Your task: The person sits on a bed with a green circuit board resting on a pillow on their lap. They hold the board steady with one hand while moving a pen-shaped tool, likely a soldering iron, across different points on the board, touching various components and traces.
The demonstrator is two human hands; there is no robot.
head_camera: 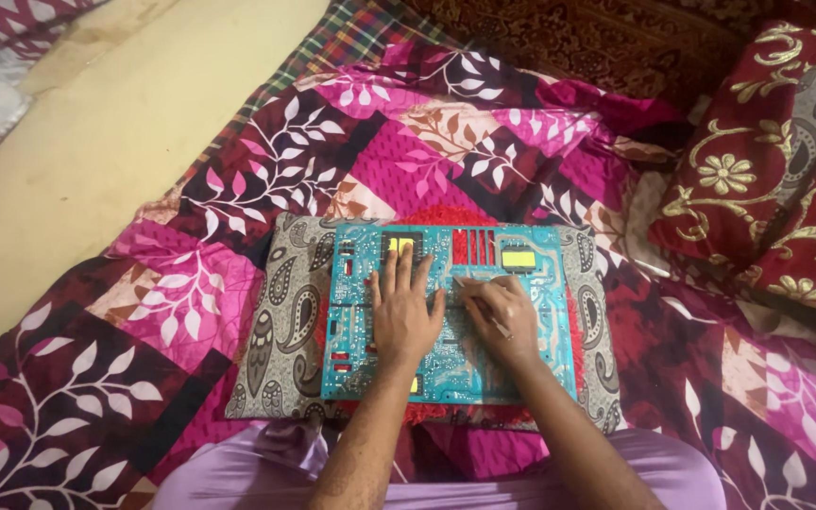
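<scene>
While your left hand lies flat and open on the blue circuit board atop the patterned cushion, your right hand, at its three o'clock, pinches a thin metal tool, so I think you are working the board's middle and must keep it still.

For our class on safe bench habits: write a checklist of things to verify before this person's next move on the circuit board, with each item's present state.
1. Circuit board lies flat on the patterned cushion: ok.
2. Left hand presses flat on the board, steadying it: ok.
3. Right hand grips a thin tool: ok.
4. Tool tip touches the intended spot: cannot tell.
5. Board disconnected from power: cannot tell.
</scene>
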